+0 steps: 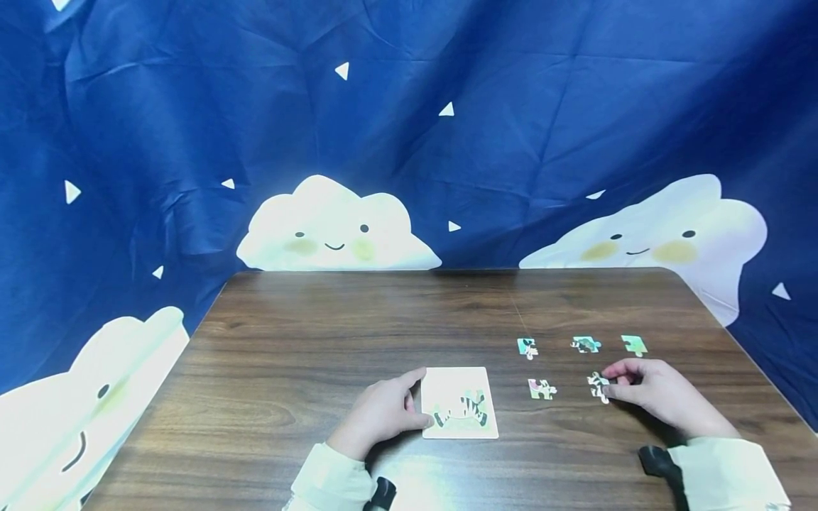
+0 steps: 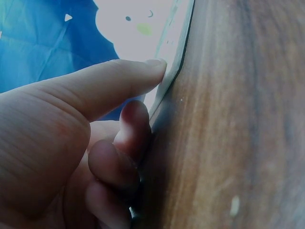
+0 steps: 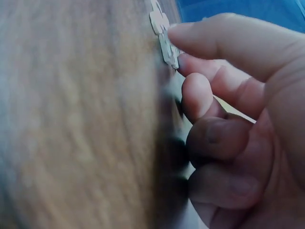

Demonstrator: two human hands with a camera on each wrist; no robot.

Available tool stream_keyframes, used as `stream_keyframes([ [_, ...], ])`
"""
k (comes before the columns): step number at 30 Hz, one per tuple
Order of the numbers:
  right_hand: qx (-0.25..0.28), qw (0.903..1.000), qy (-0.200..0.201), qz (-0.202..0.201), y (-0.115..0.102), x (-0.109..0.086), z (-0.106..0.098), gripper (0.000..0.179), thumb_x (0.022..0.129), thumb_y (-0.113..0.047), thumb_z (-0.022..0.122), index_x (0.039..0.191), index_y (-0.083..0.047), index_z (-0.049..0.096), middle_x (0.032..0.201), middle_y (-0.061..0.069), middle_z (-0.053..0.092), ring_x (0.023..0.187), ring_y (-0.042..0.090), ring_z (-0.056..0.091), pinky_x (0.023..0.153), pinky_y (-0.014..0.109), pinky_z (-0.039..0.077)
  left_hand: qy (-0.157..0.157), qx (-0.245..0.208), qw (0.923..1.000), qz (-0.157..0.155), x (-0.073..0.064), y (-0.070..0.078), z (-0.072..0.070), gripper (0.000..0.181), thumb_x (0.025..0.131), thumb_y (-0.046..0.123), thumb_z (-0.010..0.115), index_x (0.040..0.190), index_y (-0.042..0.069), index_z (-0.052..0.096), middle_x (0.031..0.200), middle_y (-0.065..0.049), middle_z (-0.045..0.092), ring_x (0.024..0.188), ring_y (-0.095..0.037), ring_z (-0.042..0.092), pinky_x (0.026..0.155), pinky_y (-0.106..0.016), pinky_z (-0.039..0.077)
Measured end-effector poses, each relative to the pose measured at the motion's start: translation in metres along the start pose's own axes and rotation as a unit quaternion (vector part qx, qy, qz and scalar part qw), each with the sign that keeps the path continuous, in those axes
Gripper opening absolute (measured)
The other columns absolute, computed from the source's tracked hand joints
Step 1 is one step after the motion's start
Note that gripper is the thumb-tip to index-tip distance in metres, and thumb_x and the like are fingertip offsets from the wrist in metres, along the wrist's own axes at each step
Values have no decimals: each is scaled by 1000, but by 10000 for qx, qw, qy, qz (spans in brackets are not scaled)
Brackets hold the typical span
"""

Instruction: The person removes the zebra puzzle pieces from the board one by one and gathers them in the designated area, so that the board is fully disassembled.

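Observation:
A square white puzzle board (image 1: 444, 383) with a partial zebra picture lies flat on the table. My left hand (image 1: 382, 411) holds its left side, index finger at the far corner and thumb near the front corner. In the left wrist view, the thumb of the left hand (image 2: 52, 124) rests on the edge of the board (image 2: 170, 57). Farther right, my right hand (image 1: 667, 397) pinches a black-and-white striped jigsaw piece (image 1: 598, 387) between thumb and index finger. The right wrist view shows this piece (image 3: 165, 45) at the fingertips, at or close to the tabletop.
Around the right hand lie loose jigsaw pieces: a striped blue one (image 1: 525, 347), a dark-and-blue one (image 1: 584, 345), a green one (image 1: 635, 345) and a pink-and-striped one (image 1: 542, 389). The wooden table (image 1: 287, 341) ends at a blue curtain (image 1: 396, 128) with clouds.

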State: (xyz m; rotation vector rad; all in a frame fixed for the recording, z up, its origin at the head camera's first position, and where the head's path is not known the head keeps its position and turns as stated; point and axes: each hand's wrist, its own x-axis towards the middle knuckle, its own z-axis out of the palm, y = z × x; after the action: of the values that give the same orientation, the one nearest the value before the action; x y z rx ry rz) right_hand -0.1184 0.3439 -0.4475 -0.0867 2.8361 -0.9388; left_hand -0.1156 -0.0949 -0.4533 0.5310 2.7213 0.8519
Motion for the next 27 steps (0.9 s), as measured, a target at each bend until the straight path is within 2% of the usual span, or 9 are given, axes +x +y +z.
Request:
stream_keyframes([
  [7,75,9992,366,-153,-5,1,1,25,91,-25,74,106,-6,72,81,-3,57,71,5,49,66,24,37,-35,27,10000,-13,0,1,0,80,74,36,80,145,10,53,63,19,55,55,-1,49,60,-25,42],
  [14,142,9956,807,-451,-17,3,7,22,89,-23,76,102,-6,72,78,-4,57,68,4,49,64,24,38,-58,16,10000,-2,0,0,0,81,74,36,80,146,11,53,63,20,55,55,-1,49,59,-25,42],
  [23,189,9916,1066,-701,-41,4,16,19,88,-24,78,101,-10,73,77,-4,56,65,6,48,62,25,38,-86,-10,10000,-11,0,1,-2,83,73,38,81,146,11,52,63,19,56,56,-1,50,60,-25,42],
  [27,462,9890,1131,-828,-51,4,23,19,87,-20,78,100,-8,72,77,-4,56,61,6,50,58,25,41,-80,-4,10000,18,0,1,-2,83,73,37,81,146,10,52,63,19,55,56,-1,50,60,-25,42],
])
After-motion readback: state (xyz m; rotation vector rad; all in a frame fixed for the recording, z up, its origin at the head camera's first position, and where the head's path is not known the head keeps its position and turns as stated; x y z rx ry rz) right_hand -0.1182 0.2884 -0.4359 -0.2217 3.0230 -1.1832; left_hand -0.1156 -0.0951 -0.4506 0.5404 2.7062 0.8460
